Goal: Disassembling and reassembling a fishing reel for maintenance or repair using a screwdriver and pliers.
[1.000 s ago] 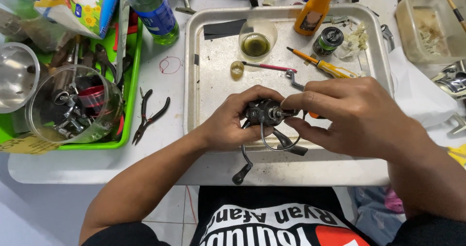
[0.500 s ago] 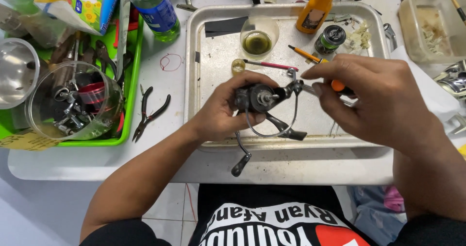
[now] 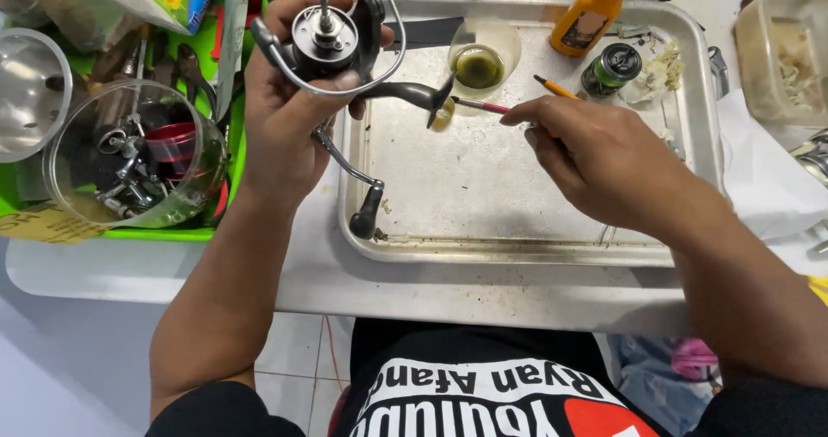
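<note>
My left hand grips a black spinning fishing reel and holds it up over the left edge of a metal tray. The reel's bare spindle points toward me and its crank handle hangs down. My right hand rests over the tray's middle and pinches a thin red-handled brush. The brush tip reaches toward a small clear cup of greenish oil. A yellow pencil-like tool lies just beyond my right fingers.
An orange bottle and a small black jar stand at the tray's back. A green tray on the left holds a clear tub of reel parts and tools. A clear box sits far right.
My left hand has lifted the reel up and to the left, out of the tray's middle. My right hand let go of the reel and now holds the red-handled brush.
</note>
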